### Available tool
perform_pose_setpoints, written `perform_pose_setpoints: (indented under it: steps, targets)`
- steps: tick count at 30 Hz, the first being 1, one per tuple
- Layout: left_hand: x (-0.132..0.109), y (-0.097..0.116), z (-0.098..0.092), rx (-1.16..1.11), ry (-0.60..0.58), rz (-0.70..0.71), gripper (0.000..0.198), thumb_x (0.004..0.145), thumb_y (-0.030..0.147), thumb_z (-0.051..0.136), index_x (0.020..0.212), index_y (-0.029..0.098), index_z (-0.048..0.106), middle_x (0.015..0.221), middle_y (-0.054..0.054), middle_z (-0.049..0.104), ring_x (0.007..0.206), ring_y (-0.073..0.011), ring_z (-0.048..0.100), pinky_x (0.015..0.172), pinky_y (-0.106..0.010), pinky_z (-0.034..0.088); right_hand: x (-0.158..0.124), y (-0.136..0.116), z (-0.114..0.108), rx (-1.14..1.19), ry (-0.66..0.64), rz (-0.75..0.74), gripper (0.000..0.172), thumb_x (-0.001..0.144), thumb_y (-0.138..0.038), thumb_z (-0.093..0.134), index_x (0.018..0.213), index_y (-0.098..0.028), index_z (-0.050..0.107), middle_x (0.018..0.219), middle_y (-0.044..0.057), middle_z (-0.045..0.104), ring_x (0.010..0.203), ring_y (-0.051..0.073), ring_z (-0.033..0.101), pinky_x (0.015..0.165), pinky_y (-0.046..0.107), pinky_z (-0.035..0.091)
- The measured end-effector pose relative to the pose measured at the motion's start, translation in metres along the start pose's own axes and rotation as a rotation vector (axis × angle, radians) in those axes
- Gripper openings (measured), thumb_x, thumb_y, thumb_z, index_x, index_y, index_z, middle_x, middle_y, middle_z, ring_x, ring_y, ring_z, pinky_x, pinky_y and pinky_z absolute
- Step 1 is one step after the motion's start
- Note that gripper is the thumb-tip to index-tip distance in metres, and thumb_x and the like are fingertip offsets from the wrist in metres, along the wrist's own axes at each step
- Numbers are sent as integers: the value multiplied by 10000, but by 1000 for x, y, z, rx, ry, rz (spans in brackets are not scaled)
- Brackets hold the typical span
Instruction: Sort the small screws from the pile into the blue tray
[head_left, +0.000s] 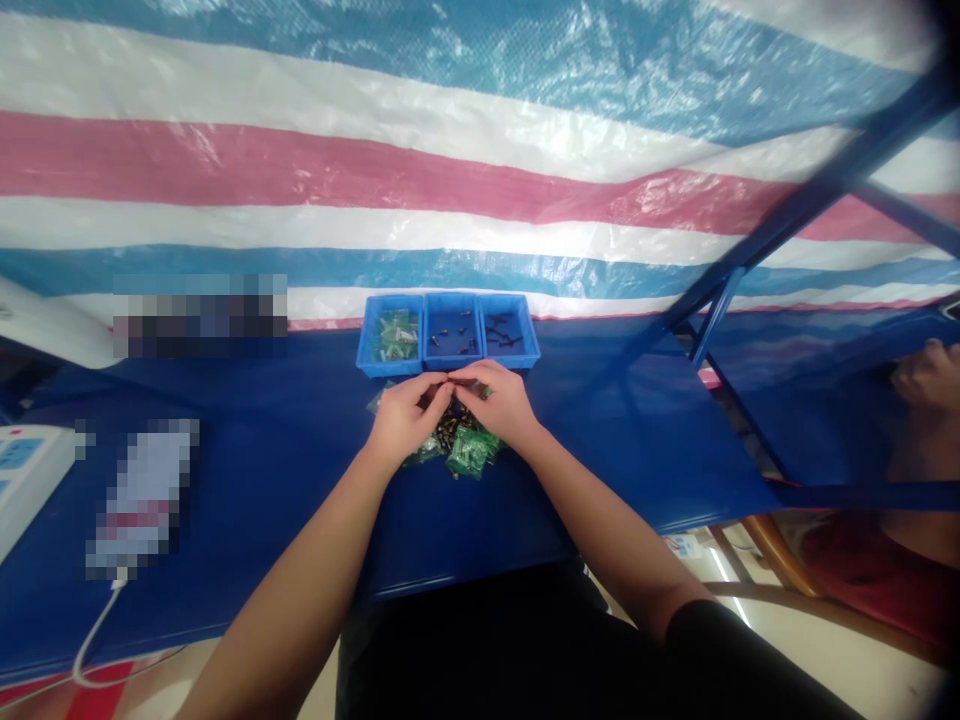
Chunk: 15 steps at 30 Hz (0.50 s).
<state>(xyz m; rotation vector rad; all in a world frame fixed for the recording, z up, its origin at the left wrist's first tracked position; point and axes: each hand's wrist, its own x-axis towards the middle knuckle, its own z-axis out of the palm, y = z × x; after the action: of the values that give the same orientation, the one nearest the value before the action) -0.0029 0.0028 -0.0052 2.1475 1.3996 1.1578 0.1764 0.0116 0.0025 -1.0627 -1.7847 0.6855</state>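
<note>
My left hand (pixel 409 415) and my right hand (pixel 499 400) meet at the fingertips, each closed in a pinch. Whatever lies between the fingers is too small to make out. Right beneath them is a pile of small brass-and-dark screws (pixel 450 432), with green-printed plastic packets (pixel 471 452) at its near side. Just beyond my hands three blue bins stand side by side. Clear and green packets fill the left bin (pixel 362 350). A few screws lie in the middle bin (pixel 452 350), and thin dark screws in the right bin (pixel 529 335).
The bins and pile rest on a blue table (pixel 285 400). To the left lie a blurred-out phone-like object (pixel 142 500) with a white cable (pixel 94 625) and a white device (pixel 34 480). A blue metal frame (pixel 720 310) rises at right, with another person's hand (pixel 930 375) beyond. A striped sheet (pixel 450 180) hangs behind.
</note>
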Motion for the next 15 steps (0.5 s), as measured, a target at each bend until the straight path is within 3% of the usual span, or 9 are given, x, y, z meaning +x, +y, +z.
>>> perform_pose_setpoints:
  steps: [9,15]
  targets:
    - [0,1,2,-34,13,-29,249,893,371,572,1008,182,685,669,22,621,573,-91,552,563,-197,438,-1,1,0,-19,-19,-49,222,867,-219,585,1030,-257,730,1010,40,712,897,172,659,790,308,570]
    - [1,1,0,-41,16,-33,257,916,374,554,1012,191,707,829,-19,716,702,-127,644,652,-218,476,0,0,0,29,36,21,182,859,-303,621,990,-245,733,947,32,735,782,164,672,721,307,572]
